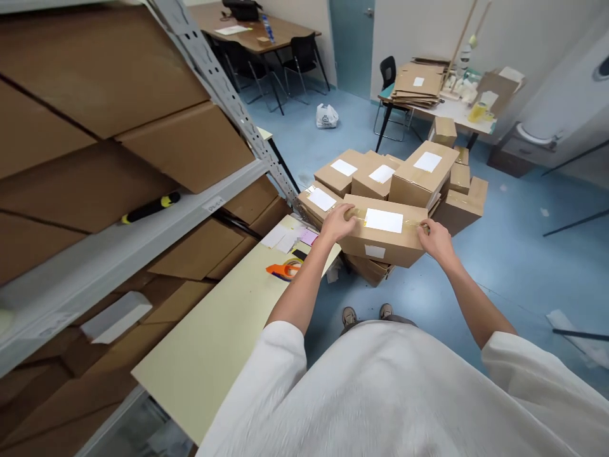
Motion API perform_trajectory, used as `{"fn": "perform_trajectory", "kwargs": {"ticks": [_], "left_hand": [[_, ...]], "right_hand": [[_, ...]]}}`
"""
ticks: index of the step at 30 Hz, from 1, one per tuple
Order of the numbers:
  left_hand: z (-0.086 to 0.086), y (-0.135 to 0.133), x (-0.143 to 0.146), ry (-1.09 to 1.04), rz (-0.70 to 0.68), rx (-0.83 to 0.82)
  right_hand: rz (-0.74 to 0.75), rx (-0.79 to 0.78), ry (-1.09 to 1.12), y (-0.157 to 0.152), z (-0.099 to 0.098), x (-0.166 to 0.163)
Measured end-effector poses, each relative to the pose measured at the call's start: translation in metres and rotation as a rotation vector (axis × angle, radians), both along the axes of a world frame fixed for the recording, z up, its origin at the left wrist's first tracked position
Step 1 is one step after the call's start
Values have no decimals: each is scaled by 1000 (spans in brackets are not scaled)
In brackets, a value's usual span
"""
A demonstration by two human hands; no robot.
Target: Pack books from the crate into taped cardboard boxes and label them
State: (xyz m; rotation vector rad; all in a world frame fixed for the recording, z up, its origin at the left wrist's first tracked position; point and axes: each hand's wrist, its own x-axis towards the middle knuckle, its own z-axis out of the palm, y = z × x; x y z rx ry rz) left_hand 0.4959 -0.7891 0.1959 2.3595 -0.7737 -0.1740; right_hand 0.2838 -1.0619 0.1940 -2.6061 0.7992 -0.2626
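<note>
In front of me is a long cardboard box (352,242), taped along the top, with a white label (384,220) on its upper face and a smaller one on its near side. My left hand (339,222) grips its left end, fingers curled over the top. At the opposite end my right hand (435,240) holds the corner, thumb and fingers bent against the cardboard. The parts of the fingers behind the edges are hidden. Several other labelled boxes lie behind it, among them a larger box (421,184) stacked higher.
To my left, a pale table (214,336) carries an orange tape dispenser (283,271) and papers (280,236). Beside it stands a metal shelf (209,193) full of cartons. Flattened cardboard (413,89) lies on a far table; a white plastic bag (327,116) sits on the blue floor.
</note>
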Motion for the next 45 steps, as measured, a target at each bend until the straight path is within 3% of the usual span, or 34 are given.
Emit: {"fn": "perform_trajectory", "kwargs": {"ticks": [7, 16, 30, 38, 45], "left_hand": [[-13, 0, 45, 12, -191, -97], [-39, 10, 88, -22, -345, -173], [-46, 5, 96, -18, -304, -202], [-59, -7, 100, -40, -333, -79], [-56, -15, 84, -68, -214, 50]], "right_hand": [[-132, 11, -67, 44, 2, -6], [-270, 84, -98, 88, -12, 5], [-347, 195, -155, 93, -22, 8], [-301, 182, -171, 79, -31, 23], [-257, 147, -114, 71, -33, 38]]}}
